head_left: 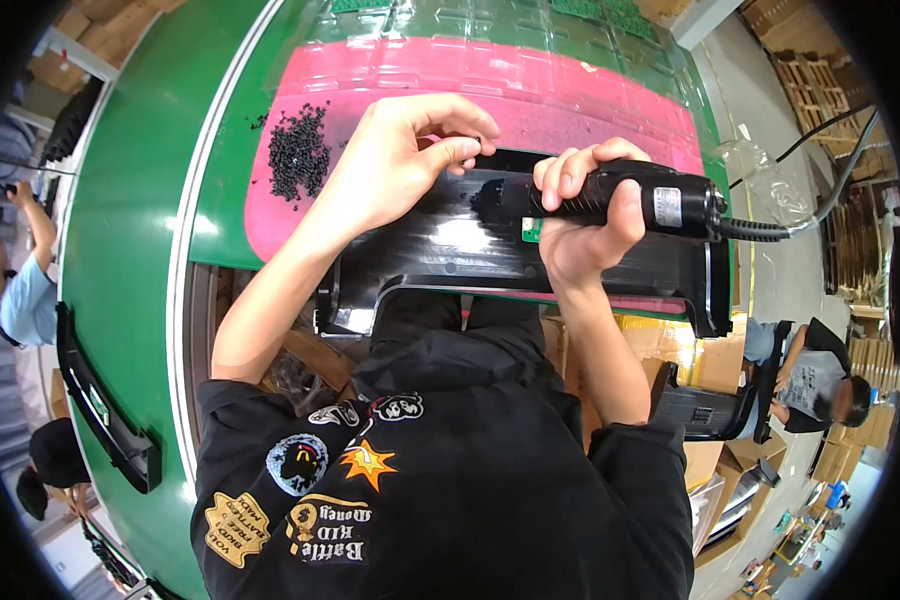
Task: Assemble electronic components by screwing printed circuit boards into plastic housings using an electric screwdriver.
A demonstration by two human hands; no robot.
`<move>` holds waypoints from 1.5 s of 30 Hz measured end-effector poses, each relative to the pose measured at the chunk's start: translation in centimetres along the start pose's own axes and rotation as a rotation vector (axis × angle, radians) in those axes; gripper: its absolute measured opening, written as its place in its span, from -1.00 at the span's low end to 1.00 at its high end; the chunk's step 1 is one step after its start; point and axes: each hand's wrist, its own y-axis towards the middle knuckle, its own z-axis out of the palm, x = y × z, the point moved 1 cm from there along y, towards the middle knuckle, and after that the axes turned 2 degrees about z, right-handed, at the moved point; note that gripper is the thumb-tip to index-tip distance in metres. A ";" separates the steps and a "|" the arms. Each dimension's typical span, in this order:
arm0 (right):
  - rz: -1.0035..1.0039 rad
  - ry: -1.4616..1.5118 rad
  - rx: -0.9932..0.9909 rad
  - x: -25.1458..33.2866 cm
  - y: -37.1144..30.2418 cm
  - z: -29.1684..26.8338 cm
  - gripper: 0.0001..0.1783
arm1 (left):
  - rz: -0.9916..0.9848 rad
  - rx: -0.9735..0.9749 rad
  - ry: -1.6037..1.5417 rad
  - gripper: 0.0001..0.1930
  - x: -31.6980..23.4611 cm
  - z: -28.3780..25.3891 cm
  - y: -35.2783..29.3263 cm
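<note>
My right hand [595, 200] is wrapped around a black electric screwdriver [685, 203], whose cord runs off to the right. The tool lies almost level, its working end pointing left over a long black plastic housing [440, 245]. Under the screwdriver, a corner of a small green circuit board [531, 230] shows inside the housing. Above the housing's far edge, my left hand [400, 150] has thumb and fingertips pinched together. What lies between those fingertips is too small to make out. A pile of small black screws [298, 155] is spread on the pink mat [265, 210], left of my left hand.
Clear plastic trays [450, 65] cover the far part of the mat on the green table [145, 210]. Another black housing [100, 400] lies at the left. A crumpled plastic bag [755, 172] sits to the right. Cardboard boxes [705, 350] stand below; co-workers [815, 385] are on both sides.
</note>
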 end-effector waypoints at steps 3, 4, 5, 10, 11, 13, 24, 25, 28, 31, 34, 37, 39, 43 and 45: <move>-0.023 0.016 -0.062 -0.8 0.4 0.1 -0.61 | -0.026 -0.003 0.059 -0.81 0.8 -0.3 0.2; -0.018 0.018 -0.075 -0.7 0.4 0.1 -0.61 | -0.023 -0.001 0.060 -0.81 1.0 -0.4 0.2; -0.011 0.022 -0.085 -0.7 0.3 0.1 -0.61 | -0.029 0.007 0.049 -0.82 1.2 -0.6 0.1; -0.049 0.179 0.081 4.7 0.8 2.0 -0.50 | -0.016 -0.010 -0.170 -0.84 0.4 -0.8 -0.8; -0.071 0.181 0.090 6.3 0.9 2.8 -0.46 | -0.015 -0.001 -0.179 -0.84 -0.4 -0.4 -0.8; -0.104 0.209 0.133 7.9 1.1 3.6 -0.45 | 0.054 0.018 -0.328 -0.84 -2.0 0.2 -1.2; -0.220 0.284 0.134 12.2 1.7 3.2 -0.54 | 0.234 0.035 -0.228 -0.77 -4.1 0.2 -1.6; -0.231 0.280 0.136 12.2 1.8 3.3 -0.55 | 0.263 0.053 -0.150 -0.76 -4.4 0.2 -1.7; -0.250 0.248 0.148 12.3 2.0 3.3 -0.56 | 0.325 0.061 -0.081 -0.74 -4.3 0.5 -1.3; -0.263 0.211 0.177 12.4 2.2 3.1 -0.56 | 0.356 0.055 -0.070 -0.74 -4.3 0.8 -0.9; -0.283 0.175 0.205 12.6 2.4 2.7 -0.54 | 0.367 0.076 -0.066 -0.73 -4.1 1.2 -0.3; -0.293 0.143 0.223 12.6 2.8 2.4 -0.53 | 0.381 0.114 -0.044 -0.72 -3.9 1.4 0.4; -0.288 0.129 0.232 12.5 3.2 1.7 -0.52 | 0.385 0.137 -0.017 -0.71 -3.9 1.7 1.1; -0.241 0.147 0.396 12.1 4.4 -0.4 -0.50 | 0.006 0.382 -0.167 -0.54 -3.2 2.7 3.1; -0.219 0.110 0.339 12.1 4.9 -1.6 -0.49 | 0.030 0.380 0.024 -0.52 -1.7 2.7 4.5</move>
